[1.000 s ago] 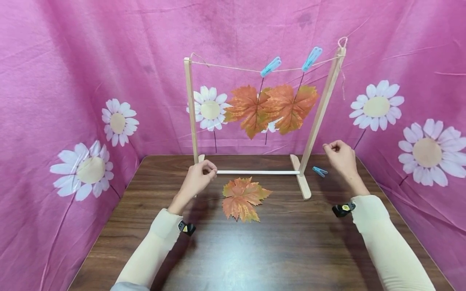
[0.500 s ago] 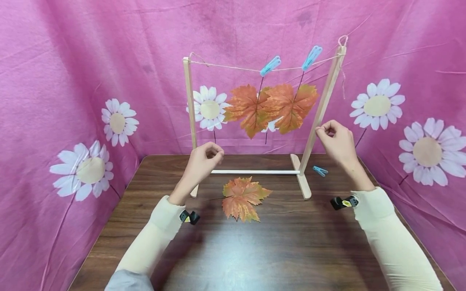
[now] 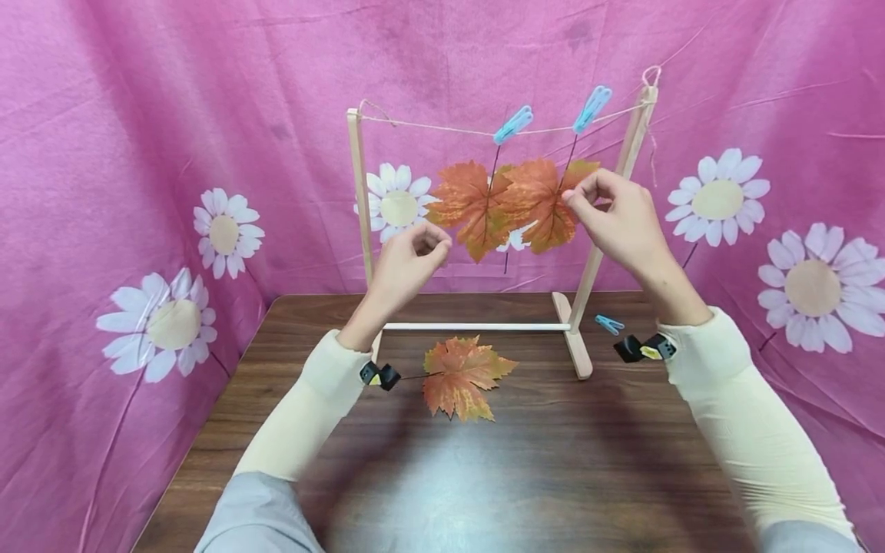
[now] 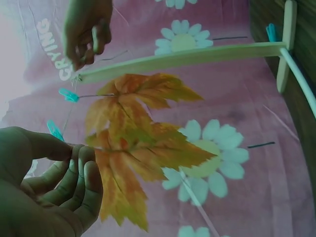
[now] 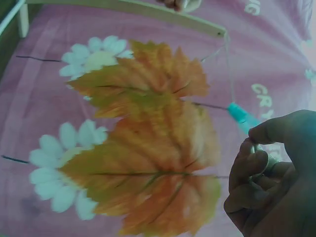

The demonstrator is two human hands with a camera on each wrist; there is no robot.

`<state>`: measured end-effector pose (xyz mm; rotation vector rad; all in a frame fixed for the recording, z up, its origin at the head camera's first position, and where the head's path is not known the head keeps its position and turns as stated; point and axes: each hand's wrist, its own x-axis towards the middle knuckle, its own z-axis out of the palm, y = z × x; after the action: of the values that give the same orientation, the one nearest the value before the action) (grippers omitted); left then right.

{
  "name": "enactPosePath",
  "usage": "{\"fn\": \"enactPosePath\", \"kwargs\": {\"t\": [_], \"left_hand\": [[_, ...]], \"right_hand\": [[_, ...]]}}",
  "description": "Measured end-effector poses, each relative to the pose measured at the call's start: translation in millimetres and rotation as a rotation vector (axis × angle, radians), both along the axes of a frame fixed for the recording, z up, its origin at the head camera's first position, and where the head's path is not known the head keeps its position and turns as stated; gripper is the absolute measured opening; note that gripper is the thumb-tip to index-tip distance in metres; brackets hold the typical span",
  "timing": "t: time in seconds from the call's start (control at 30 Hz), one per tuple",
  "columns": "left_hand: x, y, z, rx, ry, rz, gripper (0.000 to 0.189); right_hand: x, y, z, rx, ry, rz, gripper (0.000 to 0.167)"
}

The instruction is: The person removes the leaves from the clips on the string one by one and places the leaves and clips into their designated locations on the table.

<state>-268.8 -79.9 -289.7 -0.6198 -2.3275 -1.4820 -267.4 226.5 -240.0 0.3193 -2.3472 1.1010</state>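
In the head view alone I see the single leaf point(image 3: 465, 376) lying on the table point(image 3: 525, 468) (both wrist views miss it). Left hand point(image 3: 404, 265) and right hand point(image 3: 625, 230), fingers curled around nothing visible, have since risen near the two leaves point(image 3: 466, 196) hanging from the line point(image 3: 442, 129).

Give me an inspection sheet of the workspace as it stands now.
Surface: brown wood-grain table, bright reflection toward the front.
Job's things: wooden frame standing; two hanging leaves held to its string by blue clothespins; loose leaf and loose clothespin on the table.
Clutter: nothing seen.
Hands: left hand and right hand raised, fingers curled, nothing seen held; right overlaps a hanging leaf in the head view.
Cables: nothing seen.
Surroundings: pink backdrop with white flowers.
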Motion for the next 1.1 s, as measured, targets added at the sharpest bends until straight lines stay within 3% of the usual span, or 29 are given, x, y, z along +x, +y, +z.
{"fn": "enactPosePath", "kwargs": {"t": [0.27,0.43,0.6,0.83,1.1], "left_hand": [[-15.3,23.2,28.5,0.085,-0.001,-0.013,0.006],[-25.2,38.5,42.2,0.062,0.019,0.010,0.006],[-32.8,52.3,54.7,0.034,0.013,0.054,0.008],[-43.9,63.0,68.7,-0.009,-0.003,0.138,0.011],[-57.9,69.9,79.8,-0.002,-0.046,0.175,0.018]], "right_hand": [[-8.2,-20,43.7,0.083,0.001,0.040,0.025],[-15.4,-29,65.7,0.141,-0.010,0.048,0.027],[-22.0,-36,83.5,0.129,-0.025,0.060,0.026],[-31.7,-42,102.8,0.172,-0.069,0.041,0.038],[-43.0,-46,112.4,0.273,-0.178,0.034,0.055]]}}
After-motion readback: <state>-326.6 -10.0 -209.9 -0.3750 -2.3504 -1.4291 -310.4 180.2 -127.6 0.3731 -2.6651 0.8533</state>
